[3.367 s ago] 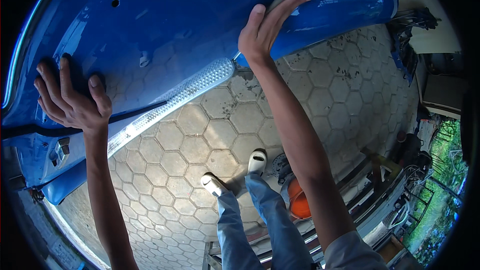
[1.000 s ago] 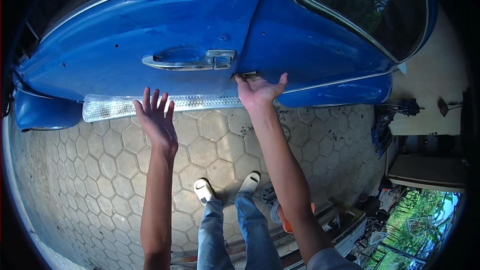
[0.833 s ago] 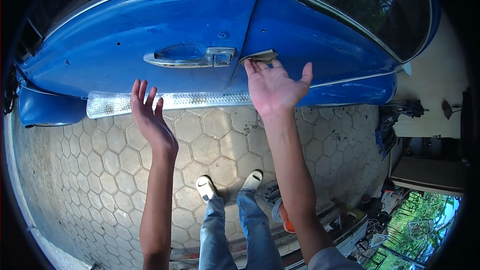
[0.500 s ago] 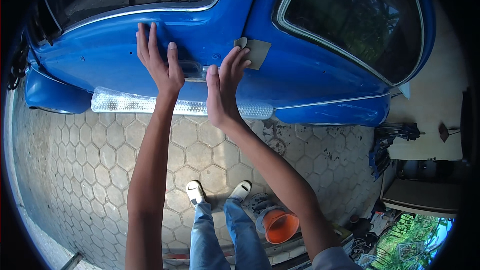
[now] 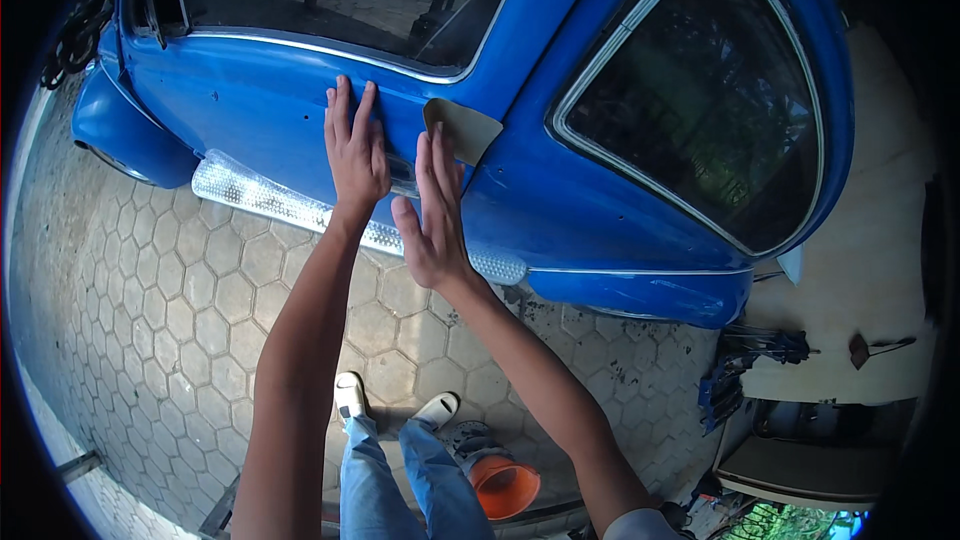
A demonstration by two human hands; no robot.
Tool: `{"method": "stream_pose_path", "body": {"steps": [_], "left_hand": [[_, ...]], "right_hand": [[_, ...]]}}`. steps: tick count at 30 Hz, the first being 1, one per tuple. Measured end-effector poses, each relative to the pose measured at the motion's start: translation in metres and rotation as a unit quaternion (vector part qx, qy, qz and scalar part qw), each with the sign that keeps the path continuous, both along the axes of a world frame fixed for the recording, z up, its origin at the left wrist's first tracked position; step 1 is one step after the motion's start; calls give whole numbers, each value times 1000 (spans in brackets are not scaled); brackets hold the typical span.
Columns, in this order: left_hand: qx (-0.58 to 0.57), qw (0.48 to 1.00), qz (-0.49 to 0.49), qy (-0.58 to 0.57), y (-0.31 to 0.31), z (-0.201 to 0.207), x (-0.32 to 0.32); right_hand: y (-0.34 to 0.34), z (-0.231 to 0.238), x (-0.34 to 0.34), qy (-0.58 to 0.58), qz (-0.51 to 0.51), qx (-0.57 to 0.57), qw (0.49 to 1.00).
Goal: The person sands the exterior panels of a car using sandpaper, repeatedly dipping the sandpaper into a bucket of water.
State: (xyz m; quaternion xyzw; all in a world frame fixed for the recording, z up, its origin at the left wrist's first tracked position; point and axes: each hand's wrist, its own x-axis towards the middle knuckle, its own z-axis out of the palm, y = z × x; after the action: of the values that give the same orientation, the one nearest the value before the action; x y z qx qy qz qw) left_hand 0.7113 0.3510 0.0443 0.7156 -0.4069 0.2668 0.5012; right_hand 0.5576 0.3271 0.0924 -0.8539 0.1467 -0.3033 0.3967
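Observation:
A blue car point(image 5: 240, 90) with chrome-edged windows fills the upper part of the head view. My left hand point(image 5: 354, 158) lies open against the door, its fingers stretched out just below the window trim. Beside it, my right hand point(image 5: 436, 225) presses a tan sheet of sandpaper point(image 5: 470, 132) to the panel under its fingertips, with the thumb held apart. The sheet's upper left edge curls, and its lower left part is hidden by the fingers. Between the two hands, the door handle point(image 5: 402, 176) shows in part.
A silvery textured running board point(image 5: 265, 202) runs below the door. Hexagonal paving point(image 5: 215, 290) covers the ground. An orange bucket point(image 5: 505, 488) stands near my feet. A folded dark blue umbrella-like item point(image 5: 750, 355) and a brown cabinet point(image 5: 810, 475) are at the right.
My right hand and the sandpaper have moved left across the seam onto the door, closer to my left hand. The view has shifted and tilted. The left hand's fingers are closer together.

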Motion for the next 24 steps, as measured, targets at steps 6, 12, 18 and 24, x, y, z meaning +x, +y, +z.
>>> {"method": "stream_pose_path", "body": {"steps": [6, 12, 18, 24], "left_hand": [[-98, 986, -66, 114, 14, 11, -25], [47, 985, -157, 61, -23, 36, -90], [-10, 975, 105, 194, -47, 48, -9], [26, 981, 127, 143, -22, 37, 34]], "right_hand": [[-52, 17, -27, -49, 94, 18, 994], [-123, 85, -22, -196, -113, -357, 906], [-121, 131, 28, -145, -146, -487, 849], [-118, 95, 62, -86, -262, -569, 775]]}}
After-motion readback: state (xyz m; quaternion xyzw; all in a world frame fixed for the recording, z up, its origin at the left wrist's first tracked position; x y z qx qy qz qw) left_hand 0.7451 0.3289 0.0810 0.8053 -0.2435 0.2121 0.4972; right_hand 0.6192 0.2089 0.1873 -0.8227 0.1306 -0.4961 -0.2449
